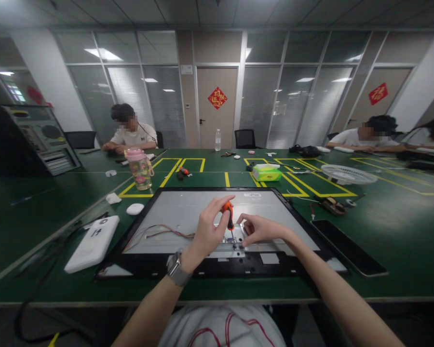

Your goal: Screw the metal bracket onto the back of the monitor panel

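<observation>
A flat display panel point(202, 207) with a grey metal back and black frame lies on the table in front of me. My left hand point(214, 225), a watch on its wrist, grips an orange and black screwdriver point(228, 212). The screwdriver stands nearly upright, its shaft pointing down at a small metal bracket point(235, 241) low on the panel. My right hand point(257, 228) is beside the bracket, thumb and fingers curled close to the screwdriver's tip; whether they pinch anything small is hidden. Thin coloured wires point(166, 229) run across the panel left of my left hand.
Left of the panel lie a white power bank point(94, 243) and a white case point(135, 209); a pink-lidded bottle point(139, 168) stands behind. To the right is a black phone point(347, 248). A green tissue pack point(266, 172) and round white fan grille point(349, 174) lie beyond. Other people sit across the table.
</observation>
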